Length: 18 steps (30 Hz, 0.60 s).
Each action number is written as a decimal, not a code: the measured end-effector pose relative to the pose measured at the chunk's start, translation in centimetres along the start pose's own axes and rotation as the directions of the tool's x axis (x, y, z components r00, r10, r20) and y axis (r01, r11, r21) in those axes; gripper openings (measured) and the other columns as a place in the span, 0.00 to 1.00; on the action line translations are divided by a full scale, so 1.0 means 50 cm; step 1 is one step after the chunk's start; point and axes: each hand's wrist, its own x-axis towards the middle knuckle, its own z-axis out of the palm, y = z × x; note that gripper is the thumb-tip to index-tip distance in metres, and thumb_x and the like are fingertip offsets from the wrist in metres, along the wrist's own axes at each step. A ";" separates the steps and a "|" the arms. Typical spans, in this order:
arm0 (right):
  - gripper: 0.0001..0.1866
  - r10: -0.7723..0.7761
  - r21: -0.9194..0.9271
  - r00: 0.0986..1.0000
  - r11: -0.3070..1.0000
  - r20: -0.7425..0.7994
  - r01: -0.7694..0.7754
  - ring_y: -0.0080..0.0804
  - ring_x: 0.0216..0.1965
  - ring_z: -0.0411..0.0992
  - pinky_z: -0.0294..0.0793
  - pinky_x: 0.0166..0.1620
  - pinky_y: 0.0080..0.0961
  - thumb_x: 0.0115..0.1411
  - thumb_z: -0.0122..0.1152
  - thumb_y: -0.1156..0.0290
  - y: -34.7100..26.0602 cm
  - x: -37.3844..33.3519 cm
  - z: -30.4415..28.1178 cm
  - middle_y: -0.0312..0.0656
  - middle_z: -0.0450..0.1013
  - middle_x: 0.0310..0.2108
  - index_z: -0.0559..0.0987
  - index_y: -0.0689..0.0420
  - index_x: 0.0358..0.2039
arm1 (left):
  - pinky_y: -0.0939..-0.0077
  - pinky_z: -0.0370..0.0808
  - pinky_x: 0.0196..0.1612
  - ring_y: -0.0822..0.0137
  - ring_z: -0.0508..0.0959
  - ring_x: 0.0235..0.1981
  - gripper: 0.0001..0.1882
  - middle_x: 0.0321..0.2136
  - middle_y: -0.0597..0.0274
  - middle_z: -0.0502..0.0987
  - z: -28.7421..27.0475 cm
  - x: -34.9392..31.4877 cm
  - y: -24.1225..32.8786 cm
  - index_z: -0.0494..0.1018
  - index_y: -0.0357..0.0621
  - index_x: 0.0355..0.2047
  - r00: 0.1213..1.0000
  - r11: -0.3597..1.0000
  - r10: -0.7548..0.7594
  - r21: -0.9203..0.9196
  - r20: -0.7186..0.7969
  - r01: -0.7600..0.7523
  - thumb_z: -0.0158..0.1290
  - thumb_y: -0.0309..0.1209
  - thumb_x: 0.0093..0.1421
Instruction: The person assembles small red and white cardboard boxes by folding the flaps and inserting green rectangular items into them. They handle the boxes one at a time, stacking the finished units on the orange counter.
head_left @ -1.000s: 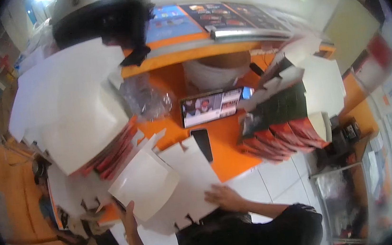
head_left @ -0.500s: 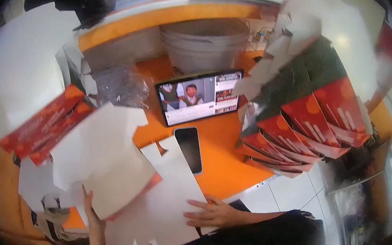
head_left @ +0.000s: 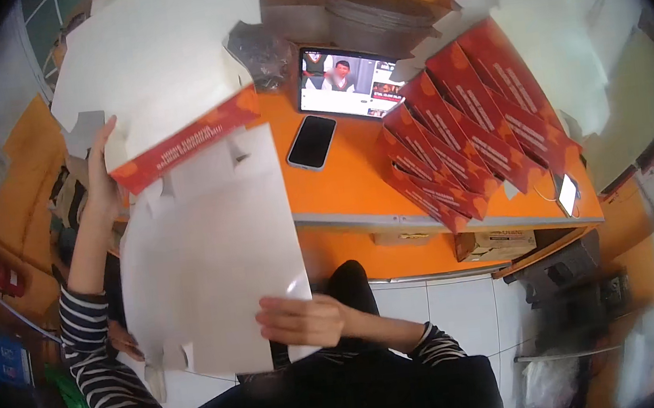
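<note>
My left hand [head_left: 102, 168] is closed on the left end of a folded cardboard box [head_left: 185, 142] with a white inside and a red printed side. Behind and above it spreads large white cardboard [head_left: 158, 42]. Below the red side, a flat white cardboard blank [head_left: 209, 256] with cut notches slants across my lap. My right hand [head_left: 303, 322] grips the blank's lower right edge, fingers together on top; the thumb is hidden.
Several red folded boxes [head_left: 466, 122] stand nested at the table's right. A tablet [head_left: 350, 82] and a phone [head_left: 311, 142] rest on the orange table [head_left: 334, 195]. A grey tub [head_left: 375, 20] stands behind. A carton [head_left: 495, 244] sits on the lower shelf, near a white device [head_left: 568, 196] with a cable.
My left hand has moved up to the red-sided box, which now sits above the blank. My right hand has shifted along the blank's edge, fingers now together. The view has also shifted.
</note>
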 end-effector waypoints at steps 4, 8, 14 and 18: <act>0.10 0.099 0.173 0.995 0.980 0.020 -0.101 0.37 0.45 0.72 0.76 0.41 0.24 0.50 0.57 0.79 -0.127 -0.066 0.003 0.46 0.74 0.38 0.77 0.64 0.35 | 0.70 0.63 0.52 0.67 0.66 0.49 0.28 0.46 0.61 0.66 -0.011 -0.003 -0.027 0.63 0.41 0.48 0.999 0.996 0.029 -0.086 0.020 -0.028 0.51 0.47 0.54; 0.11 0.222 0.168 0.948 0.950 0.227 -0.263 0.37 0.47 0.70 0.75 0.45 0.26 0.52 0.55 0.78 -0.218 -0.128 -0.021 0.45 0.73 0.41 0.77 0.63 0.37 | 0.63 0.58 0.57 0.64 0.61 0.54 0.32 0.52 0.59 0.62 -0.005 0.071 -0.182 0.59 0.40 0.53 0.997 0.983 -0.045 -0.177 0.064 0.056 0.49 0.49 0.55; 0.18 0.408 0.154 0.769 0.829 0.492 -0.538 0.39 0.53 0.65 0.68 0.52 0.29 0.53 0.49 0.77 -0.286 -0.242 -0.072 0.45 0.69 0.47 0.72 0.62 0.46 | 0.59 0.45 0.61 0.47 0.48 0.61 0.40 0.59 0.45 0.53 -0.103 0.097 -0.357 0.52 0.34 0.58 0.954 0.628 0.162 0.772 -0.254 0.099 0.44 0.54 0.57; 0.19 0.542 0.029 0.690 0.776 0.480 -0.630 0.39 0.54 0.64 0.66 0.54 0.29 0.53 0.47 0.78 -0.313 -0.329 -0.076 0.44 0.68 0.48 0.72 0.62 0.47 | 0.62 0.46 0.61 0.50 0.49 0.62 0.35 0.58 0.45 0.54 -0.007 -0.230 -0.351 0.54 0.36 0.58 0.896 0.630 0.318 0.637 0.311 -0.445 0.52 0.41 0.55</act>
